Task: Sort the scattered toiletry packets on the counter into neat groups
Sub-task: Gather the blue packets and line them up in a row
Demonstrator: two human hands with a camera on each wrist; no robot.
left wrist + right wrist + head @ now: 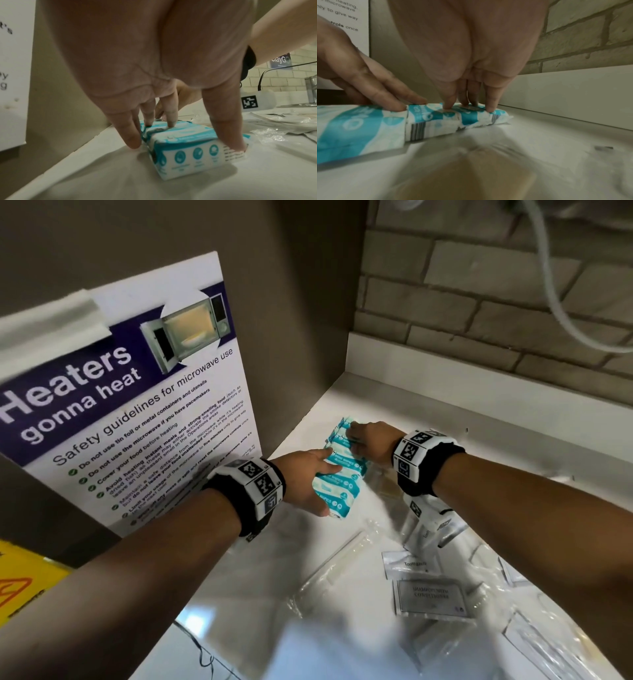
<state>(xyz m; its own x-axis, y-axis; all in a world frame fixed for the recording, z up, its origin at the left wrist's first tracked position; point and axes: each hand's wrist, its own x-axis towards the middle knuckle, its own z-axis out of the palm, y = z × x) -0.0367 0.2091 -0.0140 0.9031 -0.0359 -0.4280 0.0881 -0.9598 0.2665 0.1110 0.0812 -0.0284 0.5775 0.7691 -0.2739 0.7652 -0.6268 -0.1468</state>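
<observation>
Several teal-and-white wipe packets (342,470) lie end to end in a row on the white counter (445,419), near its back left corner. My left hand (301,477) spans the near packet (188,152): thumb down its right side, little finger down its left, the other fingers straight on top. My right hand (368,440) presses straight fingertips (448,104) onto the top of the far packet (471,117), close to the backsplash. In the right wrist view the left hand's fingers (385,92) rest on the middle packet. Neither hand lifts a packet.
A microwave safety poster (137,405) stands on the wall left of the row. Loose white sachets (431,597) and clear wrappers (335,573) are scattered on the counter to the near right. A tan packet (471,169) lies under my right wrist. A tap (310,89) stands far right.
</observation>
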